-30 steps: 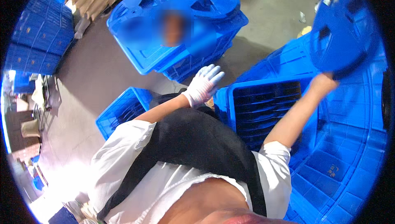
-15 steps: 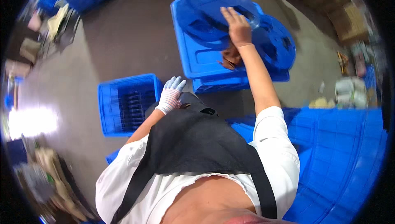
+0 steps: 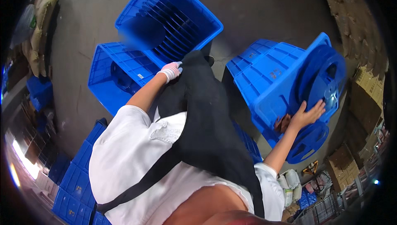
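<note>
My right hand (image 3: 309,115), bare with its fingers spread, rests on a round blue plastic disc (image 3: 331,65) with cut-out holes, like a reel flange. A second such disc (image 3: 308,142) lies below it. Both are on the lid of a blue crate stack (image 3: 269,72) at the right. A crumpled brown piece (image 3: 282,123), perhaps a glove, lies by my right wrist. My left hand (image 3: 171,71), in a striped white glove with bluish fingertips, is curled at the near corner of an open blue crate (image 3: 209,18), beside my black apron. What its fingers hold is hidden. Dark discs (image 3: 178,30) stand in a row inside that crate.
Another open blue crate (image 3: 99,72) stands at the left, with a round blue part inside. A dark blue round shape (image 3: 142,32) over the crates is blurred. Stacked blue crates (image 3: 78,183) are at lower left. Sacks (image 3: 351,14) and cardboard boxes (image 3: 345,165) line the right side.
The view has turned, so the crates and discs sit further right and the open crates further up. My left hand's fingers have gone from stretched to curled; my right hand stays on the discs.
</note>
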A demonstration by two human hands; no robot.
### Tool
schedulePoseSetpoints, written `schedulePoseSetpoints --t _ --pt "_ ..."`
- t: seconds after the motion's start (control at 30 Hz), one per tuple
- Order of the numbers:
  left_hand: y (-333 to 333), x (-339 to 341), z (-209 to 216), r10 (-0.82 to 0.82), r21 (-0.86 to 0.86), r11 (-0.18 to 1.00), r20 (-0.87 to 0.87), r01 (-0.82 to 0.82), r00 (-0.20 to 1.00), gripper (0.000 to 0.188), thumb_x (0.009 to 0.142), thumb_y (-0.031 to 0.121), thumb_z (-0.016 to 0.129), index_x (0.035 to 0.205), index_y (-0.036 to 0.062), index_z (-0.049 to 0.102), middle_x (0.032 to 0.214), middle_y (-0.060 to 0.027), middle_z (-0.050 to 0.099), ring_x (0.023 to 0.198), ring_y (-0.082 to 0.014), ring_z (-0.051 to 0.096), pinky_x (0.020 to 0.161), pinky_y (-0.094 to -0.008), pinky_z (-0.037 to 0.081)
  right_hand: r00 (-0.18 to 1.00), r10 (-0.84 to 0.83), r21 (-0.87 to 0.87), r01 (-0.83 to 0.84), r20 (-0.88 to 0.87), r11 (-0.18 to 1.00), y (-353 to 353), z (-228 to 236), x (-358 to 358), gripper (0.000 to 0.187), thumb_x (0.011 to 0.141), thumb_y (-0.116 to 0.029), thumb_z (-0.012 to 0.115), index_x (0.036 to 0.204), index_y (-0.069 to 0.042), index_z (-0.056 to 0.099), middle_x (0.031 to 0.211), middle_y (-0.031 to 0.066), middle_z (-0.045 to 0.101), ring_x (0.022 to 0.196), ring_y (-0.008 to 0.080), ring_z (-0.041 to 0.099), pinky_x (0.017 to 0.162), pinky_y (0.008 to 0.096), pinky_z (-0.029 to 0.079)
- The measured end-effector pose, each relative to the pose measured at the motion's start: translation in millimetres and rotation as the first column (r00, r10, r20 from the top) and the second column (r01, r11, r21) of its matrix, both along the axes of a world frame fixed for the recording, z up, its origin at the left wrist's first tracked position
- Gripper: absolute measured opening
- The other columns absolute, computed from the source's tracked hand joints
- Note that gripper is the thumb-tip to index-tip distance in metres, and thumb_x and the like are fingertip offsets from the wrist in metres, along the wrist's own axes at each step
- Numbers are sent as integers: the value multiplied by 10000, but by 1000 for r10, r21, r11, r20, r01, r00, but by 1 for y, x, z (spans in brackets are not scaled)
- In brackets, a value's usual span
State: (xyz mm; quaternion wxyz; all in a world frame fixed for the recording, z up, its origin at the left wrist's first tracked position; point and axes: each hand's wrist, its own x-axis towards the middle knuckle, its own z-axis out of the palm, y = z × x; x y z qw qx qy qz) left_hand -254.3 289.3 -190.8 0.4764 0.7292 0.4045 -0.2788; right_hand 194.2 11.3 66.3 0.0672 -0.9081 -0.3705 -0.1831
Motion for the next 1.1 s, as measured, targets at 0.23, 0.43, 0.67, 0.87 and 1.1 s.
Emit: schedulePoseSetpoints --t 0.23,0.43,0.67,0.87,1.1 --pt "69 74 -167 360 166 913 101 -373 927 445 889 280 522 1265 50 590 1218 -205 624 1129 -357 591 977 -386 456 434 508 202 -580 -744 790 102 -39 -171 463 899 -295 638 1320 -125 551 1424 159 465 1341 381 404 1088 527 312" --pt "143 157 -261 902 98 377 -264 -921 342 327 887 288 568 1050 15 642 890 -158 684 755 -302 666 699 -400 527 273 -31 -97 -233 -961 968 80 -109 -177 472 832 -106 677 1289 -54 572 1403 183 480 1303 390 436 1066 462 360" --pt "158 166 -278 954 82 181 -258 -980 154 205 921 204 523 1006 38 609 804 -147 684 612 -237 654 504 -356 518 147 -194 -213 -127 -970 969 59 -127 -196 436 839 -82 663 1268 -51 586 1408 148 489 1294 346 457 1067 411 371" --pt "140 138 -148 955 -68 269 -108 -961 275 194 901 226 560 858 39 581 689 -110 636 497 -194 549 460 -310 443 239 -48 -69 -79 -970 994 61 -118 -204 395 847 -62 634 1240 -40 603 1342 161 547 1231 347 521 1037 395 403" --pt "100 39 124 936 -238 349 41 -907 349 243 912 302 598 887 61 577 747 -89 637 533 -155 545 477 -284 441 251 189 204 36 -949 978 70 -96 -242 379 901 -156 623 1262 -50 580 1313 155 567 1218 341 530 1026 395 413"
